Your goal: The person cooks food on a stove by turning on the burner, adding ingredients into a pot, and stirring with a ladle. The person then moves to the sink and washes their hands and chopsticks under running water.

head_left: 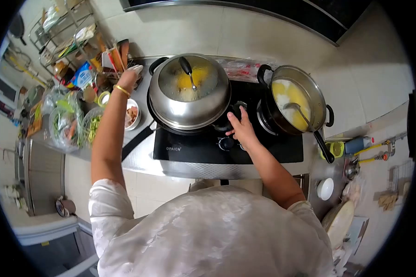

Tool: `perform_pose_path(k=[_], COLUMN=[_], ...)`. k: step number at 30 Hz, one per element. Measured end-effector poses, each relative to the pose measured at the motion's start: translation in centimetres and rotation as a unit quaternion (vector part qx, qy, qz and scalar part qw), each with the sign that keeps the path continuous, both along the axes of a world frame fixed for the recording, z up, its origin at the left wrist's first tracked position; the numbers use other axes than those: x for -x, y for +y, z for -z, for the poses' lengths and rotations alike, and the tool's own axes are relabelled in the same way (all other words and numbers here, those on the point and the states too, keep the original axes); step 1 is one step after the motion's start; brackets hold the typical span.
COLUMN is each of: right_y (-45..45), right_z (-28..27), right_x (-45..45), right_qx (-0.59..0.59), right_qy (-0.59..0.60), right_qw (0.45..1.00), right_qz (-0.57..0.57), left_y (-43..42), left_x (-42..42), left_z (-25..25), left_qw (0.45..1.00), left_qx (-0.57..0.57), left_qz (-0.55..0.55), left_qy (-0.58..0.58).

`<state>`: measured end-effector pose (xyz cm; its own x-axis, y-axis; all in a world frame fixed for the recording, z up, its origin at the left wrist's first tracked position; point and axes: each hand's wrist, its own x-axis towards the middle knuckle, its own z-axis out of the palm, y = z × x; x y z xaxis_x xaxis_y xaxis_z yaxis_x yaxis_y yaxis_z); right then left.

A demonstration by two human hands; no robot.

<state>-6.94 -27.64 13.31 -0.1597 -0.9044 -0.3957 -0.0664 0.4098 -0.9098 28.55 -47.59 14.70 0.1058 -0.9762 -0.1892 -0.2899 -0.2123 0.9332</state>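
Observation:
My left hand [128,79] reaches to the back left of the counter, beside the upright utensils [120,54]. A small white thing [137,68] is at its fingers, which are too hidden to read. My right hand [240,127] is over the black stove [189,150], fingers apart, close to the side handle of the lidded wok and above the knobs [226,144]. The wok's domed lid [189,108] has a glass top with yellow food showing through. To the right, a pot [316,97] holds yellow and white contents and a ladle [306,121].
A white bowl of meat [132,115] sits left of the wok, near its long handle [136,144]. Bags of vegetables [67,122] and a wire rack [62,39] are farther left. The ladle's handle juts past the stove's right edge. A white bowl [325,189] stands lower right.

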Motion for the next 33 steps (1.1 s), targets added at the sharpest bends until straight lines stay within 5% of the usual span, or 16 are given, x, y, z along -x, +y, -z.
perform_pose_path(k=[3, 7, 11, 17, 23, 33], right_y=[-0.3, -0.3, -0.9, -1.2, -0.3, -2.2], right_z=[1.1, 1.1, 0.7, -8.1, -14.8, -11.6], right_x=[-1.1, -1.6, -1.0, 5.1, 18.5, 39.9], right_qx=[0.028, 0.039, 0.108, 0.109, 0.148, 0.171], right_qy=[0.005, 0.065, 0.067, 0.011, 0.167, 0.197], right_qw=[0.999, 0.995, 0.988, 0.991, 0.972, 0.958], right_qz=[0.042, 0.057, 0.087, 0.076, 0.072, 0.121], left_y=[-4.7, -10.2, -8.9, -6.7, -1.6, 0.9], left_x=[1.2, -0.1, 2.1, 4.5, 15.3, 36.3], left_z=[2.1, 7.4, 4.5, -4.7, -12.5, -10.5], left_qw=[0.992, 0.932, 0.95, 0.953, 0.931, 0.931], left_qx=[-0.104, -0.165, -0.08, -0.11, -0.061, -0.1], left_qz=[-0.012, 0.07, 0.075, 0.071, 0.14, 0.187], left_qy=[0.073, 0.316, 0.293, 0.273, 0.331, 0.297])
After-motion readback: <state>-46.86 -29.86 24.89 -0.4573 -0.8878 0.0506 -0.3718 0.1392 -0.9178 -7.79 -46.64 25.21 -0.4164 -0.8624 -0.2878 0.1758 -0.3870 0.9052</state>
